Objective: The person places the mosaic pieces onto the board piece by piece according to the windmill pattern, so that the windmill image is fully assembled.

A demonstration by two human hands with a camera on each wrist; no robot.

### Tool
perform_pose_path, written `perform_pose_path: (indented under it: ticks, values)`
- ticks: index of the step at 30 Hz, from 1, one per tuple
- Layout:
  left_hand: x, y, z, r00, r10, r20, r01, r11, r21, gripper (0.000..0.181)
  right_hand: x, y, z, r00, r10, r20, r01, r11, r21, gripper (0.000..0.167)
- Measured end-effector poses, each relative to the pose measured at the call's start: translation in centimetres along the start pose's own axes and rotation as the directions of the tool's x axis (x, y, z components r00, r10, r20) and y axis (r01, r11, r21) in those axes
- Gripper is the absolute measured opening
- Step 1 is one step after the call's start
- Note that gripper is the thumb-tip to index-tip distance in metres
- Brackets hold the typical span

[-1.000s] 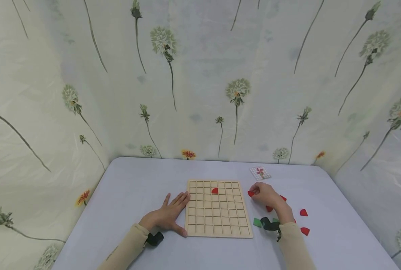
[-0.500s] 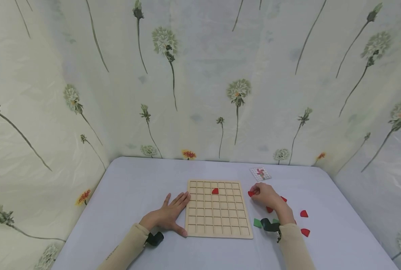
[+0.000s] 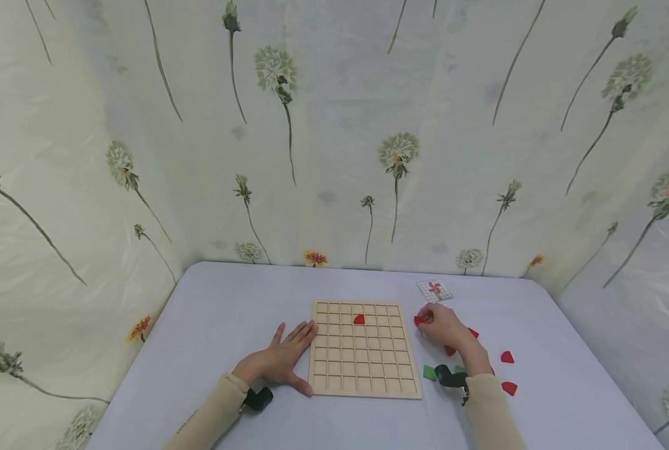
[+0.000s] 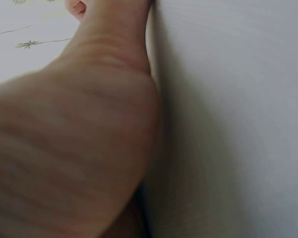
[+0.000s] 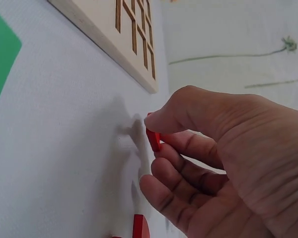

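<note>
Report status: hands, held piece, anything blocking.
Left hand, fingers spread, at left edge of grid board. Right hand pinches red piece, right of grid board. Nothing seen between them.

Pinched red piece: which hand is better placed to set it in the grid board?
Probably the right hand: it pinches the red piece to the right of the grid board, while the left hand rests spread at its left edge.
</note>
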State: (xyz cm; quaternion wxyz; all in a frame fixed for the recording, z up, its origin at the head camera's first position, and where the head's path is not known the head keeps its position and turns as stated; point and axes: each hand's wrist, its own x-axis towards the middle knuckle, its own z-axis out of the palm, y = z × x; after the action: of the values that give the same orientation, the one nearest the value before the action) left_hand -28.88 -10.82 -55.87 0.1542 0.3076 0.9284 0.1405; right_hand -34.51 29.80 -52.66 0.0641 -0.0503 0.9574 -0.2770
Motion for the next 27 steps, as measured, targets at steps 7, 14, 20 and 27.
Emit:
perform_pose_path:
  ticks: [7, 14, 20, 27]
  values:
    - [-0.1, 0.2, -0.3, 1.0, 0.002, -0.002, -0.002, 1.0, -0.016, 0.131, 0.1, -1.0, -0.1, 1.0, -0.016, -0.023, 0.017, 1.0, 0.019, 0.026]
    - [-0.2, 0.3, -0.6, 1.0, -0.002, -0.001, 0.002, 1.0, -0.024, 0.13, 0.2, -2.7, 0.3, 0.994, -0.096, -0.061, 0.098, 0.995, 0.032, 0.023]
    - [-0.1, 0.3, -0.5, 1.0, -0.008, 0.004, 0.008, 0.999, -0.032, 0.13, -0.2, -4.7, 1.2, 0.986, -0.161, -0.043, 0.163, 0.986, 0.044, 0.022]
    - [0.0, 0.1, -0.3, 1.0, -0.007, 0.006, 0.007, 1.0, -0.018, 0.131, -0.6, -6.3, 2.0, 0.982, -0.189, -0.006, 0.189, 0.979, 0.071, 0.021]
